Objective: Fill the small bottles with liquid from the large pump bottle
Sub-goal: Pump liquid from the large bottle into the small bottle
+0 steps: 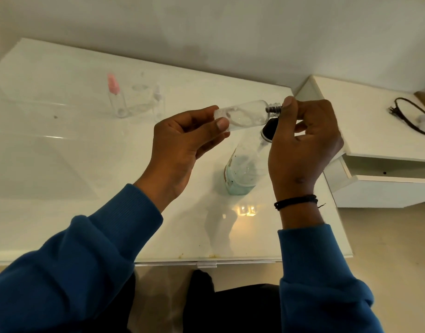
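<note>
Blue sleeves fill the near edge, and from them both hands rise over the white surface (62,164). That glossy surface reaches away beneath the grip on every side. Below the right hand (302,150) stands the large pump bottle (241,174), a little blue liquid left at its bottom, its dark pump head just under that hand's knuckles.

Held sideways between the two hands is a small clear bottle (245,115). The left hand (182,145) pinches its base end, thumb on the front and fingers behind. The right hand's curled thumb and fingers close on the threaded neck, or on a cap there.

I'd worry about the tilt: lying flat like this, anything inside could run out of the neck once it is open, onto the surface. The bottle is slick and held only at its ends, so a hard twist could pop it loose. It would drop straight onto the pump bottle and might knock it over.

Past the left hand's grip, well apart, stands a pink-capped bottle (116,97) beside fainter clear ones (156,99); how many, I can't tell. Whether a cap sits under the right fingers is hidden, and white smears inside the held bottle could be foam or glare. Right of the grip, a black cable (406,114) lies on a side unit.
</note>
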Demonstrator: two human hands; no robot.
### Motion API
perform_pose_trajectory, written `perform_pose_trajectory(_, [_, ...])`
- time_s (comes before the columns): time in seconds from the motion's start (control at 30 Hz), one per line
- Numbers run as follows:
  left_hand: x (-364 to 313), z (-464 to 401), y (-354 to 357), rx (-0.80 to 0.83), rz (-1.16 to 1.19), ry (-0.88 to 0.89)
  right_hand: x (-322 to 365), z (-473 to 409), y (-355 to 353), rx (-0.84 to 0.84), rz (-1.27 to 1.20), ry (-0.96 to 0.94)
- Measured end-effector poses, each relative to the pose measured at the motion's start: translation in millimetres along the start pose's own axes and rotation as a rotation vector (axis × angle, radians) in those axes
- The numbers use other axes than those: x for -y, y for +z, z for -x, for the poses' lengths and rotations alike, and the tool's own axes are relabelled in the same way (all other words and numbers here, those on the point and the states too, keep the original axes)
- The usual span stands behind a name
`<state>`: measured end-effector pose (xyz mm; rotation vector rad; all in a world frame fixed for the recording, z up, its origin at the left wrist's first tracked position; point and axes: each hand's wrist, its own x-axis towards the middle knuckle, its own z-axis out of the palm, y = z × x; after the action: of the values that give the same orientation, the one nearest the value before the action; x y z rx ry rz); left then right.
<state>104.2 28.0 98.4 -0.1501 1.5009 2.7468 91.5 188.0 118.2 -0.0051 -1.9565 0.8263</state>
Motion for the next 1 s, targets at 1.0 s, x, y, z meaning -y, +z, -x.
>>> perform_pose_trajectory(1.0, [0.4, 0.6, 0.5, 0.000, 0.082, -0.064, -2.2, -0.9, -0.8, 0.031, -0.036, 0.027])
